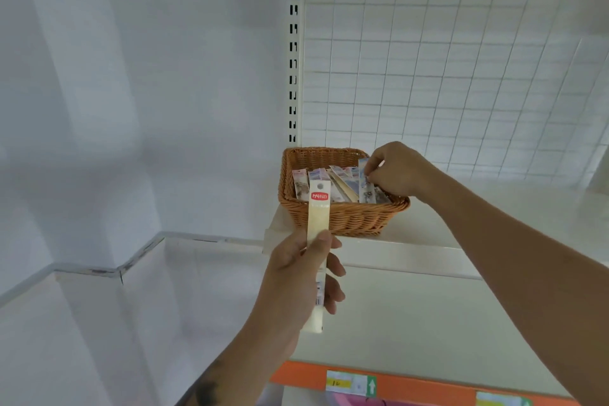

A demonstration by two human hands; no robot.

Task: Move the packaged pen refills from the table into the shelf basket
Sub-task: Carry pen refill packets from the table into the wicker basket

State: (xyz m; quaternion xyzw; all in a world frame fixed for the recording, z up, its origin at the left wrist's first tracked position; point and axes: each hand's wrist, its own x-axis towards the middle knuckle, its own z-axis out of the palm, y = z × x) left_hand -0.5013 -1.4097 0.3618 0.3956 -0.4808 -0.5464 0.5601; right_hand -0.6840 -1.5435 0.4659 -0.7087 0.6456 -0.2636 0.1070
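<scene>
A brown wicker basket (346,216) sits at the left end of a white shelf (461,227) and holds several packaged pen refills (333,183) standing on end. My right hand (395,171) reaches over the basket's right side and pinches one blue-and-white refill pack (365,181) that stands inside it. My left hand (304,277) is below and in front of the basket. It grips a long cream refill pack (318,217) with a red label, held upright, its top overlapping the basket's front wall.
A white wire grid panel (461,76) backs the shelf, with a slotted upright post (293,43) at its left. An orange shelf edge strip (412,384) with price tags runs along the bottom. White walls fill the left side.
</scene>
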